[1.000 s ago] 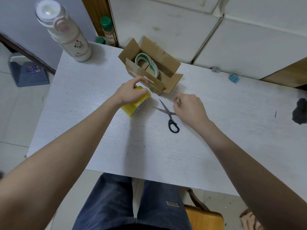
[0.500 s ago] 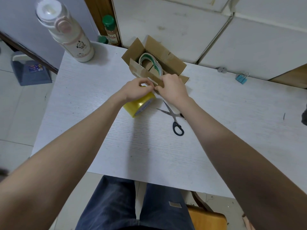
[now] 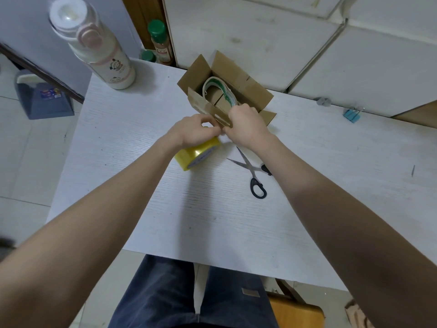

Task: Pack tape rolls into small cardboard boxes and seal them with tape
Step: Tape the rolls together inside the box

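Observation:
An open small cardboard box stands at the table's far middle, flaps up. Inside it stands a white tape roll with green print. Just in front of the box my left hand grips a yellow tape roll that rests on the table. My right hand is beside it, fingertips pinched at the roll's top edge next to the box's near flap; what they pinch is hidden. Black-handled scissors lie open to the right of the yellow roll.
A tall white and pink bottle stands at the table's far left corner. A blue binder clip and a small grey object lie at the far right by the wall. Green-capped bottles stand behind the table.
My right hand came from beside the scissors over to my left hand at the yellow roll, and the two hands are now touching. The yellow roll stayed in place.

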A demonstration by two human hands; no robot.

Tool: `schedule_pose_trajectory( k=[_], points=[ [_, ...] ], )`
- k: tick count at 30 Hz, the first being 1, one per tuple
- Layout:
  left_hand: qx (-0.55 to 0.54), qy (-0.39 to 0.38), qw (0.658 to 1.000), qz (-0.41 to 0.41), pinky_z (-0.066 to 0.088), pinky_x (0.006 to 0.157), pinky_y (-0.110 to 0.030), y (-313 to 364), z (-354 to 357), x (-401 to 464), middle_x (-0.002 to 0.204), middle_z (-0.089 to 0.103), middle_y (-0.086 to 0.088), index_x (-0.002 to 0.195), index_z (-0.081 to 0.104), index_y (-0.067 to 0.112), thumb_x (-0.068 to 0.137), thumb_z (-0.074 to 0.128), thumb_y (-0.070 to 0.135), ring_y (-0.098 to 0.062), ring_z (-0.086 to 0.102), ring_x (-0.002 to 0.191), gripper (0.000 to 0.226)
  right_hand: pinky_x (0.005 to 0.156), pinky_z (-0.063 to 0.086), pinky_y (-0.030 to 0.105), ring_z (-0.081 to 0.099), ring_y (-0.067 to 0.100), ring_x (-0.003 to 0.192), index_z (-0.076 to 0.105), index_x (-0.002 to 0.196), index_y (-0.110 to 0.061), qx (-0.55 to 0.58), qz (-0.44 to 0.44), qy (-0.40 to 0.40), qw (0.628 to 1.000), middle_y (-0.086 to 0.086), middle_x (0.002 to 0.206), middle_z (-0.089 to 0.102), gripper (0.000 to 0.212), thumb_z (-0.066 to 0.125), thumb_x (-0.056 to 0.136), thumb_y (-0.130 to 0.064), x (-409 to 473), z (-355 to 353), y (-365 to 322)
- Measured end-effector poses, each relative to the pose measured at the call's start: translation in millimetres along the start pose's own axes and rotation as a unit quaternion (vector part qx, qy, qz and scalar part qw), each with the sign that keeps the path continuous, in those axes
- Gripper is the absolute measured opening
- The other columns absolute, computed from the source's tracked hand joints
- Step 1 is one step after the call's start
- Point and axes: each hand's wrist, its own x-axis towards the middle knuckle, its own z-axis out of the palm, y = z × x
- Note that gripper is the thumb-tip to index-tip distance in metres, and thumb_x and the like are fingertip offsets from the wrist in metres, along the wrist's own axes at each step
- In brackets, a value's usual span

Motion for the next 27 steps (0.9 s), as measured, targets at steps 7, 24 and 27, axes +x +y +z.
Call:
schedule_pose_trajectory(
  k=[7, 24, 27],
  points=[
    [0.061, 0.031, 0.998, 0.016, 0.038, 0.081, -0.030, 2, 0, -9, 0.126, 0.058, 0.004, 0.111, 0.058, 0.048, 0.063, 0.034, 0.062, -0.021, 0.053, 0.110, 0.056, 0.071, 0.047, 0.035, 0.060, 0.035, 0.098, 0.056, 0.098, -0.006, -0.018, -0.020, -0.025, 0.999, 0.016, 0.104, 0.061, 0.016, 0.063, 0.090, -0.019, -3, 1, 1],
    [-0.092, -0.022, 0.995, 0.025, 0.043, 0.062, -0.026, 18, -32, -38, 0.085, 0.058, 0.001, 0.107, 0.068, 0.023, 0.086, 0.063, 0.022, -0.014, 0.053, 0.074, 0.022, 0.085, 0.040, 0.033, 0.051, 0.026, 0.106, 0.057, 0.116, -0.008, 0.140, -0.065, 0.038, 0.987, 0.013, 0.112, 0.054, 0.034, 0.054, 0.095, -0.034, -19, -10, 14],
    [-0.107, 0.004, 0.993, 0.050, 0.043, 0.055, -0.022, 30, -35, -52, 0.087, 0.063, -0.001, 0.101, 0.071, 0.022, 0.088, 0.062, 0.029, -0.011, 0.052, 0.066, 0.017, 0.091, 0.041, 0.035, 0.051, 0.027, 0.107, 0.058, 0.114, -0.009, 0.185, -0.037, 0.129, 0.974, 0.011, 0.113, 0.053, 0.028, 0.044, 0.099, -0.027, -34, -20, 12]
  ],
)
